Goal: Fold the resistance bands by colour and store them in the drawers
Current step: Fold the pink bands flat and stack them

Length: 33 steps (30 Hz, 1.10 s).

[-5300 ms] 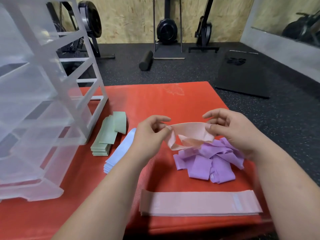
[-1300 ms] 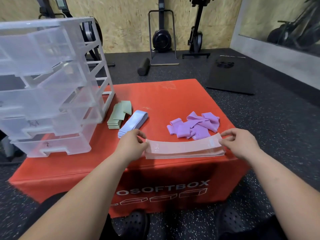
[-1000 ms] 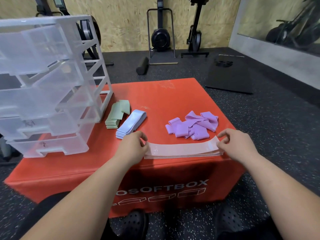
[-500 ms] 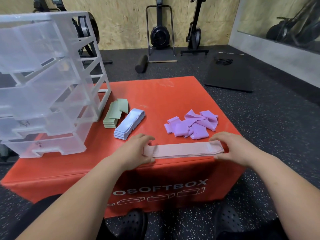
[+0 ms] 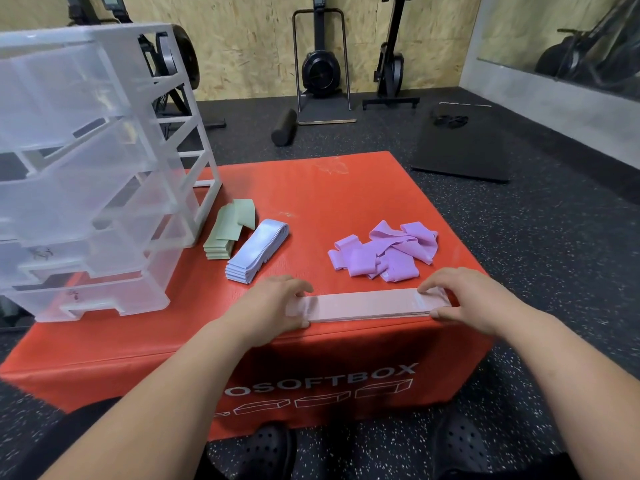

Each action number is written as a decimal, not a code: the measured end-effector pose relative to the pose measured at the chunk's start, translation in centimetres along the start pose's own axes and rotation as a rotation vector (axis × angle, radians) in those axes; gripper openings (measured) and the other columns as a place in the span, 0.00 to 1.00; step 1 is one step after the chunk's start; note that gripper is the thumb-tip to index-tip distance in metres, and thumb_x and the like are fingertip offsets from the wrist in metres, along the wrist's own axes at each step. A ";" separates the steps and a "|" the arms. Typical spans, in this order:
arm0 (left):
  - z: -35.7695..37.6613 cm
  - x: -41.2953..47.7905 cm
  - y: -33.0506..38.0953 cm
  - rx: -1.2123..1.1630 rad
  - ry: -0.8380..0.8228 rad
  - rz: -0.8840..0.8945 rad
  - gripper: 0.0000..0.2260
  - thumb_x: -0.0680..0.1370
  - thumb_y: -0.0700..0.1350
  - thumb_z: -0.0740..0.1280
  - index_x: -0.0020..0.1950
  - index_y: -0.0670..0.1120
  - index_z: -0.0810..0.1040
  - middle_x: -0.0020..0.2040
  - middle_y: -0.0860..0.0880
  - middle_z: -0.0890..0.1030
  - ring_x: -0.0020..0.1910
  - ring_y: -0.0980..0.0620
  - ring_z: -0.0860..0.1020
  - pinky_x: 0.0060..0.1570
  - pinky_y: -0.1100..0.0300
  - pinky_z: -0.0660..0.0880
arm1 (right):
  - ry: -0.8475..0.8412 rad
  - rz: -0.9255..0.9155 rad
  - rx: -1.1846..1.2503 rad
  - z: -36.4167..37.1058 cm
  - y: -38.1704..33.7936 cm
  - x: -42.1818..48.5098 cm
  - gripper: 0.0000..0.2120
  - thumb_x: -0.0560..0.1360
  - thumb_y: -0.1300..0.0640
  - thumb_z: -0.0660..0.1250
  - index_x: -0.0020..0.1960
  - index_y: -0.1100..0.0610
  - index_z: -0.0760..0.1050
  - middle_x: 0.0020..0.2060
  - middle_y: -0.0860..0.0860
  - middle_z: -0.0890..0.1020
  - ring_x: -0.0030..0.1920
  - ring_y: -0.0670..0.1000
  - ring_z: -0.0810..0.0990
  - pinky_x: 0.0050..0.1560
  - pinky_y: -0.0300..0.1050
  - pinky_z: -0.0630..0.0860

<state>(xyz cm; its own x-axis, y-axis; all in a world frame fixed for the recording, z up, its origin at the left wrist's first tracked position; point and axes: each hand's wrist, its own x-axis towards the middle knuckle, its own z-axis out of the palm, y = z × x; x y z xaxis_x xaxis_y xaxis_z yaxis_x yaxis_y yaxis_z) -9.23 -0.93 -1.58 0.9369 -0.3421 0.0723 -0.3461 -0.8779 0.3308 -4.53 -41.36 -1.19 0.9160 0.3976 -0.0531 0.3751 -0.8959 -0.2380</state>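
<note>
At the near edge of the red box (image 5: 346, 188), a flat stack of pink bands (image 5: 367, 304) lies lengthwise, left to right, w/ 1 hand at each end. The left hand (image 5: 273, 303) covers the left end: fingers curled over the top, thumb against the near side, so it grips the stack. The right hand (image 5: 464, 296) pinches the right end, fingertips on the far edge & thumb on the near edge. Both forearms are bare.

Just behind the stack, right of centre, sits a loose tangled pile of purple bands (image 5: 384, 251), w/ a thin strip of red showing btwn it & the pink ones. Further left, 2 folded stacks lie side by side at an angle: blue bands (image 5: 258, 251) nearer the middle, green bands (image 5: 228, 228) beside them, toward the drawer unit (image 5: 93, 168). The green stack's top piece is slewed off to the right. The unit is clear plastic, stands on the box's left part, 4 drawers showing.

The box front carries white lettering, partly hidden by the left arm. Below it, black perforated shoes (image 5: 266, 448) on speckled dark floor. Beyond the box: a black mat (image 5: 460, 150) on the right, a black foam roller (image 5: 284, 128), exercise machines against a wood-panel wall.
</note>
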 end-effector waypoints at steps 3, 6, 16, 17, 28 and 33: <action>0.1 0.1 -0.1 0.011 0.002 0.017 0.26 0.74 0.57 0.78 0.70 0.57 0.77 0.60 0.57 0.79 0.61 0.52 0.76 0.61 0.54 0.75 | -0.015 -0.013 0.001 0.1 0.3 0.2 0.23 0.69 0.43 0.80 0.61 0.33 0.76 0.59 0.32 0.78 0.61 0.43 0.75 0.65 0.50 0.74; 0.3 0.1 -0.4 0.005 0.009 0.025 0.27 0.73 0.61 0.77 0.71 0.59 0.76 0.61 0.59 0.77 0.62 0.54 0.75 0.61 0.53 0.76 | -0.026 -0.016 0.082 0.0 0.2 0.1 0.25 0.68 0.38 0.78 0.63 0.36 0.77 0.61 0.35 0.77 0.62 0.44 0.76 0.66 0.49 0.74; 1.4 1.2 1.4 0.091 0.059 0.114 0.24 0.72 0.64 0.74 0.66 0.61 0.78 0.60 0.58 0.79 0.57 0.52 0.76 0.58 0.49 0.77 | 0.084 0.432 0.174 0.5 -1.2 0.7 0.16 0.74 0.45 0.75 0.57 0.50 0.81 0.46 0.46 0.86 0.50 0.51 0.83 0.52 0.46 0.76; 1.5 1.2 1.5 0.084 0.048 0.108 0.22 0.73 0.63 0.74 0.66 0.61 0.79 0.58 0.58 0.79 0.56 0.52 0.76 0.57 0.49 0.77 | 0.090 0.449 0.166 0.8 -1.2 0.8 0.16 0.73 0.44 0.76 0.57 0.51 0.81 0.47 0.47 0.87 0.52 0.52 0.83 0.55 0.47 0.77; 1.3 1.3 1.6 0.052 -0.007 0.085 0.17 0.75 0.59 0.75 0.63 0.61 0.80 0.59 0.60 0.78 0.55 0.54 0.73 0.54 0.53 0.75 | -0.019 0.592 0.294 -0.5 -2.9 0.6 0.09 0.70 0.53 0.76 0.36 0.57 0.86 0.25 0.49 0.73 0.31 0.51 0.70 0.33 0.44 0.67; 1.1 1.3 1.8 0.047 -0.015 0.076 0.18 0.75 0.59 0.75 0.63 0.60 0.80 0.59 0.59 0.78 0.56 0.53 0.74 0.55 0.55 0.75 | 0.069 0.602 0.377 -0.9 -3.9 0.2 0.03 0.65 0.58 0.75 0.33 0.56 0.84 0.24 0.47 0.79 0.28 0.50 0.74 0.31 0.42 0.69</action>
<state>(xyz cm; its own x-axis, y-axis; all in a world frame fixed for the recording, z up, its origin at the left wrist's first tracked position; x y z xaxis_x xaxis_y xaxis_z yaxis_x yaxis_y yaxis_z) -8.66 -3.32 -1.96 0.9073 -0.4126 0.0815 -0.4181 -0.8641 0.2801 -5.63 -37.96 0.63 0.9602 -0.1695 -0.2218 -0.2619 -0.8217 -0.5062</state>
